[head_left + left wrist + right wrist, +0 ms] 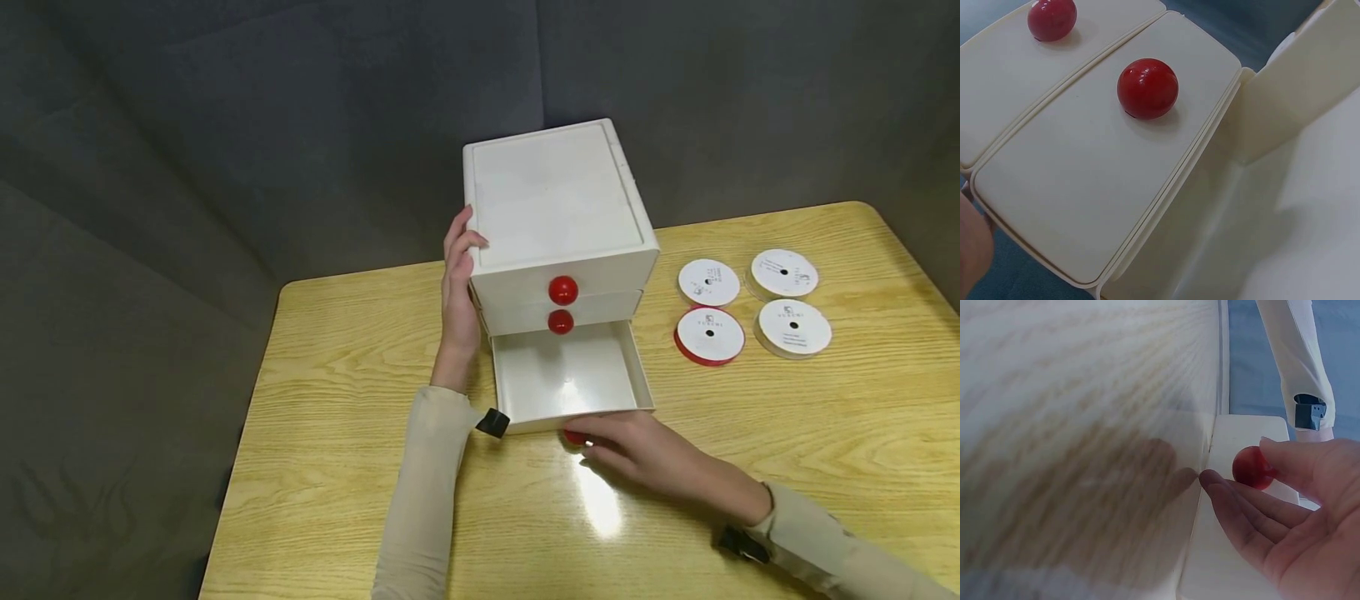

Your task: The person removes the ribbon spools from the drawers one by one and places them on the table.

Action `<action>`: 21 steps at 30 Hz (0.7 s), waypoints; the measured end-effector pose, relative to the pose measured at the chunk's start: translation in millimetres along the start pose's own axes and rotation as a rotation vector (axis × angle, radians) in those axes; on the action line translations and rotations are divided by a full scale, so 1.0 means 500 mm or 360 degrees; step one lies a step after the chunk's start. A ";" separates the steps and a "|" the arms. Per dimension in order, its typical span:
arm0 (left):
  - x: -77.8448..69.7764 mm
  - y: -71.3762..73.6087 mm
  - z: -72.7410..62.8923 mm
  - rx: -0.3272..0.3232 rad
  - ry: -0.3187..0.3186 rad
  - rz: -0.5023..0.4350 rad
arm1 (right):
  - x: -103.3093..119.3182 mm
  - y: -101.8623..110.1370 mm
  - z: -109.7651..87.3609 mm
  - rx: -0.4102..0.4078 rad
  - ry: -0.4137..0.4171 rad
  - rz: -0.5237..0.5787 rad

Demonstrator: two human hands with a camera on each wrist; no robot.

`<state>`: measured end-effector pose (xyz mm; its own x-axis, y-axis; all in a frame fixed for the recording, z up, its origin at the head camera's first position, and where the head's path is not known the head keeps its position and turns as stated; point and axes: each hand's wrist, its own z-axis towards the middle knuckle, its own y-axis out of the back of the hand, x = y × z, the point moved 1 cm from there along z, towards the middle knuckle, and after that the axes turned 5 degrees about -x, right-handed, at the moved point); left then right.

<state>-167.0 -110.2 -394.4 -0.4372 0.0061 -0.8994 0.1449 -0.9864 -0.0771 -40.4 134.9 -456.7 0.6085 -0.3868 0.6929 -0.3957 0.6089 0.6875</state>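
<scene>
A white drawer cabinet stands on the table with its bottom drawer pulled out; the drawer's inside is bare. My left hand rests along the cabinet's left side, fingertips over the top edge. In the left wrist view only part of that hand shows at the left edge. My right hand pinches the bottom drawer's round red knob. In the right wrist view, its thumb lies against the knob, with the other fingers beneath. Two upper drawers with red knobs are closed.
Right of the cabinet lie several ribbon spools with white labels, among them a red one and a pale one. The wooden table meets dark curtains behind and at the left.
</scene>
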 end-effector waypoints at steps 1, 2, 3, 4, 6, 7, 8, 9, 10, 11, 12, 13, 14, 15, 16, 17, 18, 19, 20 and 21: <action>0.000 0.000 0.000 0.0001 0.0000 -0.0001 | 0.000 -0.001 0.001 -0.0002 0.0006 0.0003; 0.000 0.000 0.000 0.0001 -0.0002 -0.0001 | 0.000 -0.002 0.002 -0.0004 0.0010 0.0006; 0.001 0.001 0.000 0.0001 -0.0005 -0.0002 | -0.001 -0.002 0.002 -0.0009 0.0014 0.0001; 0.001 0.001 0.000 0.0002 -0.0006 -0.0004 | -0.001 -0.003 0.003 -0.0013 0.0010 -0.0001; 0.001 0.000 0.001 0.0002 -0.0008 -0.0004 | -0.003 -0.004 0.003 -0.0031 0.0016 0.0004; 0.001 0.000 0.001 0.0002 -0.0008 -0.0003 | -0.004 -0.005 0.004 -0.0043 0.0020 0.0005; 0.001 0.000 0.001 0.0001 -0.0009 -0.0001 | -0.004 -0.005 0.004 -0.0058 0.0028 0.0002; 0.001 0.000 0.001 0.0000 -0.0008 0.0000 | -0.005 -0.005 0.005 -0.0070 0.0034 0.0000; 0.001 0.000 0.000 -0.0001 -0.0007 0.0004 | -0.006 -0.006 0.005 -0.0080 0.0044 -0.0001; 0.001 0.000 0.001 -0.0002 -0.0007 0.0007 | -0.007 -0.006 0.006 -0.0091 0.0054 0.0000; 0.001 0.000 0.000 -0.0003 -0.0006 0.0009 | -0.007 -0.007 0.007 -0.0099 0.0059 0.0000; 0.001 0.000 0.000 -0.0003 -0.0007 0.0011 | -0.007 -0.007 0.008 -0.0104 0.0062 -0.0002; 0.001 0.001 0.000 -0.0002 -0.0009 0.0012 | -0.006 -0.007 0.009 -0.0103 0.0063 0.0000; 0.002 0.001 0.000 -0.0002 -0.0012 0.0014 | -0.006 -0.006 0.010 -0.0103 0.0063 0.0006; 0.002 0.001 0.000 -0.0002 -0.0016 0.0014 | -0.006 -0.006 0.011 -0.0103 0.0062 0.0014; 0.002 0.001 0.000 -0.0003 -0.0017 0.0014 | -0.006 -0.007 0.012 -0.0109 0.0065 0.0019; 0.002 0.001 0.000 -0.0003 -0.0019 0.0013 | -0.006 -0.006 0.012 -0.0117 0.0070 0.0021; 0.002 0.001 0.000 -0.0004 -0.0022 0.0012 | -0.006 -0.006 0.012 -0.0129 0.0078 0.0020; 0.002 0.001 0.000 -0.0005 -0.0023 0.0010 | -0.007 -0.006 0.013 -0.0142 0.0087 0.0020; 0.001 0.001 0.000 -0.0006 -0.0023 0.0011 | -0.008 -0.006 0.014 -0.0156 0.0095 0.0018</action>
<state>-167.1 -110.5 -394.9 -0.4492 -0.0032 -0.8934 0.1512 -0.9858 -0.0725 -46.2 129.8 -460.0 0.6455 -0.3391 0.6844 -0.3354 0.6792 0.6528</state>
